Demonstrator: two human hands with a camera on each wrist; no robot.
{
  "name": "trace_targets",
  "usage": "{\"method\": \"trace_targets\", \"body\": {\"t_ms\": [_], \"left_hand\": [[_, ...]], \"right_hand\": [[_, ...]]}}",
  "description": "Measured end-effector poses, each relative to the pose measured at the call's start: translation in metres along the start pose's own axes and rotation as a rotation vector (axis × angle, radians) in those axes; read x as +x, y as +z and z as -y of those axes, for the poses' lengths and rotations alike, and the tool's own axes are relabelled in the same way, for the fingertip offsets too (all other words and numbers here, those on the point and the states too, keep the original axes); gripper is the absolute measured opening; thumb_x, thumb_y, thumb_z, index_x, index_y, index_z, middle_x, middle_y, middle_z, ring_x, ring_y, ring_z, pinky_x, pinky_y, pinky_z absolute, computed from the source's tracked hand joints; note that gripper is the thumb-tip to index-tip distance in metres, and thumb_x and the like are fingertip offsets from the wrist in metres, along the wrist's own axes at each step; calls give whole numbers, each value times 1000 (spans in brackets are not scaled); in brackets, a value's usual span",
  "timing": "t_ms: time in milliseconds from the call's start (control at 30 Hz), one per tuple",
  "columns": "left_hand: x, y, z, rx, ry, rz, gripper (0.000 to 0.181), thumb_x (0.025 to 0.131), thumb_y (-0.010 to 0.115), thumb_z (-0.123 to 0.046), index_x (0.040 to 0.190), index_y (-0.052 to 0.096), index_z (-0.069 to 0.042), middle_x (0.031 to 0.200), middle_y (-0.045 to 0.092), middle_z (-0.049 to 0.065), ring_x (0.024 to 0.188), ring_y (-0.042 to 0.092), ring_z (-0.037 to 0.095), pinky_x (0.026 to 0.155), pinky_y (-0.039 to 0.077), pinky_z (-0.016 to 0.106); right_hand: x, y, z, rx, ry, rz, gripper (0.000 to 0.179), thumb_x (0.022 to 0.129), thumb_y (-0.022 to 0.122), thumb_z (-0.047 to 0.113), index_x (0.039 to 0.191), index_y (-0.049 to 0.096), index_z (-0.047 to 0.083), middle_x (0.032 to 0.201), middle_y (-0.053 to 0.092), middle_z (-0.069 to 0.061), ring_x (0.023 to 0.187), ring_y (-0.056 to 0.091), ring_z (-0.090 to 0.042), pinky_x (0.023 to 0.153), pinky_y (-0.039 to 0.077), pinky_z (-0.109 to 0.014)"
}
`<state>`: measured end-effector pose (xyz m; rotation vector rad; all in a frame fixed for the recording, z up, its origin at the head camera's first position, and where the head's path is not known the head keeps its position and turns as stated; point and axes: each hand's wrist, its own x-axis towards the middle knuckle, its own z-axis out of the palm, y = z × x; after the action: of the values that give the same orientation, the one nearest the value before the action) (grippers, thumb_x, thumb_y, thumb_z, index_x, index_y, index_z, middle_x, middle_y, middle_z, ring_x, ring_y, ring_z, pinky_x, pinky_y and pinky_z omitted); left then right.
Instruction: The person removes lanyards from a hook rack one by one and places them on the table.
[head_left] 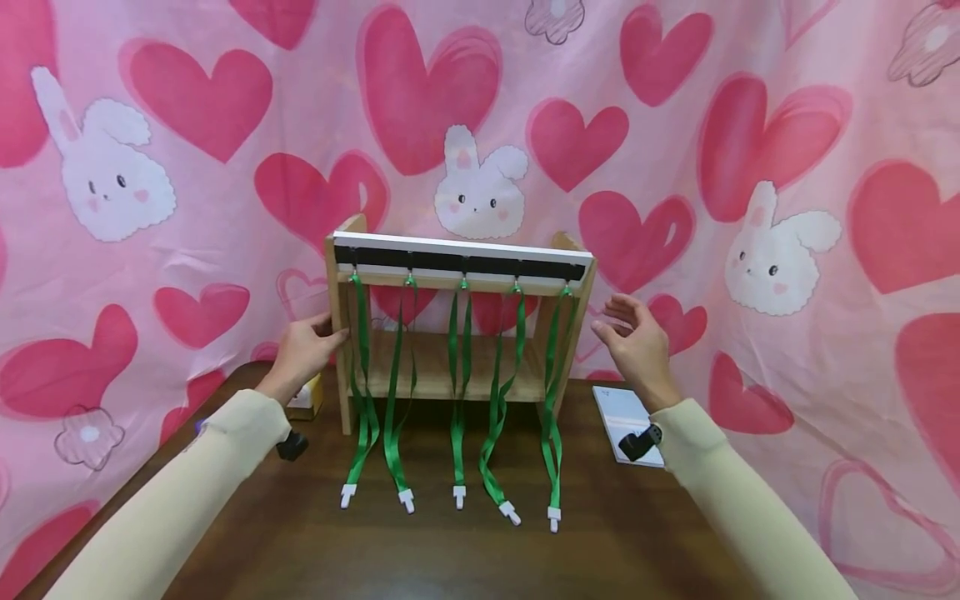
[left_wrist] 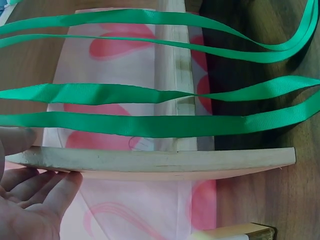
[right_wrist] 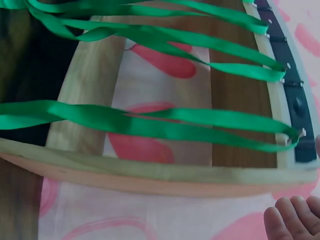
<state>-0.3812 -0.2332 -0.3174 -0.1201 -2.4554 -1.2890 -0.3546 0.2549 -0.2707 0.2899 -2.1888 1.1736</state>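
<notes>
A wooden rack stands on the table, a white-edged black strip along its upper front. From hooks on that strip hang several green lanyards, each ending in a white clip that reaches below the rack's lower board. My left hand pinches the rack's left side panel, thumb on one face and fingers on the other. Beside the right side panel, my right hand is held up apart from the wood, fingers loosely bent, nothing in it.
On the brown table, a white flat box lies to the right, partly under my right wrist. A small yellow box sits behind my left wrist. A pink curtain with hearts and rabbits hangs right behind the table.
</notes>
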Motion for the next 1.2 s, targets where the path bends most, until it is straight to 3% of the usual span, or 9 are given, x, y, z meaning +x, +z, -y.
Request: {"method": "trace_targets", "body": {"t_ms": [167, 433, 567, 700, 867, 1000, 1200], "left_hand": [[-2, -2, 0, 3, -9, 0, 60, 100, 63, -27, 150, 45, 0, 139, 60, 29, 117, 67, 43, 95, 57, 53], [0, -3, 0, -3, 1, 0, 59, 100, 63, -25, 150, 45, 1, 140, 59, 29, 117, 67, 43, 94, 57, 52], [-1, -2, 2, 4, 6, -7, 58, 100, 63, -23, 149, 46, 2, 139, 60, 29, 117, 67, 43, 93, 58, 52], [-1, -2, 2, 1, 7, -4, 58, 99, 63, -23, 149, 46, 1, 138, 61, 29, 116, 68, 42, 93, 58, 52], [-2, -4, 0, -7, -23, 26, 63, 100, 62, -27, 153, 40, -2, 146, 55, 27, 123, 64, 41, 96, 57, 52], [-1, -5, 0, 0, -18, 26, 64, 100, 62, -28, 154, 40, -2, 147, 54, 27, 123, 64, 41, 96, 57, 52], [-1, -4, 0, 3, -25, 23, 64, 100, 63, -28, 153, 40, -2, 147, 54, 27, 123, 64, 41, 96, 57, 51]], "right_hand": [[6, 15, 12, -14, -31, 5, 55, 92, 74, 25, 141, 54, 10, 137, 65, -12, 122, 66, -30, 103, 55, -48], [17, 38, 21, -3, -63, -51, 48, 92, 75, 26, 134, 60, 8, 128, 69, -12, 114, 69, -27, 99, 58, -45], [19, 48, 22, 23, -50, -115, 43, 90, 77, 22, 127, 64, 5, 118, 73, -14, 104, 70, -26, 91, 59, -35], [19, 59, 25, 61, -28, -174, 39, 89, 78, 19, 122, 67, 2, 110, 75, -16, 98, 71, -26, 81, 53, -20], [21, 70, 28, 118, 20, -248, 37, 88, 78, 22, 117, 68, 1, 105, 75, -17, 92, 68, -21, 73, 47, -13], [23, 79, 29, 182, 47, -307, 37, 88, 79, 23, 116, 68, 1, 104, 73, -18, 90, 65, -17, 74, 48, -14], [23, 88, 26, 185, 70, -369, 37, 88, 78, 26, 116, 69, 4, 103, 72, -15, 91, 65, -19, 76, 52, -21]]}}
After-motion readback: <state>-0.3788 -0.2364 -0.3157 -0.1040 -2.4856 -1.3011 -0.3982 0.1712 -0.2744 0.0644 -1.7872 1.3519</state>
